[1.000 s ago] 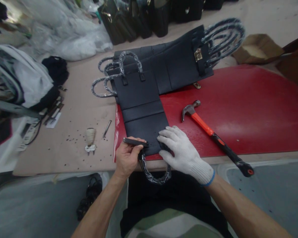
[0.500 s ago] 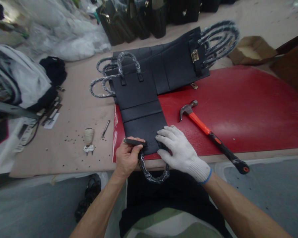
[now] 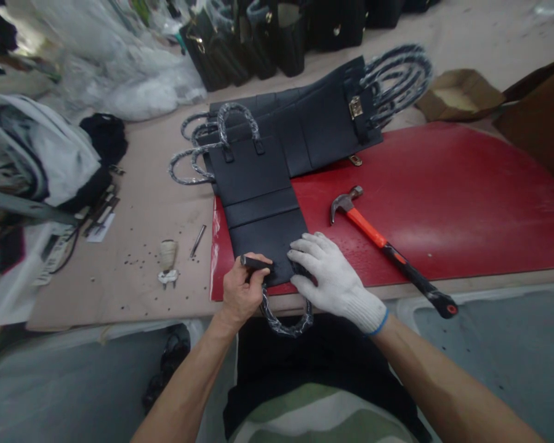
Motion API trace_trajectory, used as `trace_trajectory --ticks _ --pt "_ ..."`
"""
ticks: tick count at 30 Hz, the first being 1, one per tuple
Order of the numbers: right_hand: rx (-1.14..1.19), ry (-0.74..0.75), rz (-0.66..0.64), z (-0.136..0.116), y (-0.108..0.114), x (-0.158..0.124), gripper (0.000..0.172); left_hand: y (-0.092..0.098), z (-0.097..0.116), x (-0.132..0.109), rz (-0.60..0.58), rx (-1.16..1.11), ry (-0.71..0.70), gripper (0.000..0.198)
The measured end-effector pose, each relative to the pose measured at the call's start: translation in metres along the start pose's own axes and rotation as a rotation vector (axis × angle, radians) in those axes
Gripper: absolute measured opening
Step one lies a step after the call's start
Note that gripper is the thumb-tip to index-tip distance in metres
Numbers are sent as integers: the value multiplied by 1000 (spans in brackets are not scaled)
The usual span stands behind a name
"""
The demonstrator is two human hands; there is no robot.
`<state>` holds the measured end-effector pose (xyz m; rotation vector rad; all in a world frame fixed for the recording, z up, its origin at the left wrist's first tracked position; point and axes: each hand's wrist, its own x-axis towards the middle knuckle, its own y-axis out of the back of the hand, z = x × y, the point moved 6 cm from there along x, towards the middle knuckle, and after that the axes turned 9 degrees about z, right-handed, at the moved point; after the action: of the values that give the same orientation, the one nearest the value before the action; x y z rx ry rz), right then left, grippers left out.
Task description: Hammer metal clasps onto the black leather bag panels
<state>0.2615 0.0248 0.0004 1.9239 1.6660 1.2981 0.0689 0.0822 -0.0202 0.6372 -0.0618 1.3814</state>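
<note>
A flat black leather bag panel [image 3: 261, 209] lies on the red mat [image 3: 443, 203], with one plastic-wrapped handle [image 3: 284, 323] hanging over the table's near edge. My bare left hand [image 3: 242, 294] is closed on a short dark metal bar [image 3: 255, 263], held at the panel's near left corner. My right hand [image 3: 335, 282], in a white knit glove, lies flat with fingers spread on the panel's near right corner, just above the handle.
A hammer with an orange and black grip [image 3: 388, 249] lies on the red mat to the right. More black bag panels with wrapped handles [image 3: 323, 117] are stacked behind. A small white tool [image 3: 168, 261] and a metal pin [image 3: 197, 240] rest on the brown board at left. A cardboard box [image 3: 459, 93] sits far right.
The dark bar in my left hand has turned, showing shorter and nearer the panel's edge. My gloved right hand stays pressed on the panel. The view has drifted slightly.
</note>
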Motion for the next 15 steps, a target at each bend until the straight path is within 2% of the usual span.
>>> trace_trajectory --ticks 6,10,13,15 --pt "52 4 18 -1 2 -1 38 -3 11 3 5 64 -114 8" --pt "74 -79 165 8 29 -3 33 -7 18 7 -28 78 -153 9" --pt "-204 -193 260 29 66 -9 35 -9 19 10 -38 56 -131 9" --pt "-481 -316 193 47 85 -18 41 -9 19 10 -34 34 -133 10"
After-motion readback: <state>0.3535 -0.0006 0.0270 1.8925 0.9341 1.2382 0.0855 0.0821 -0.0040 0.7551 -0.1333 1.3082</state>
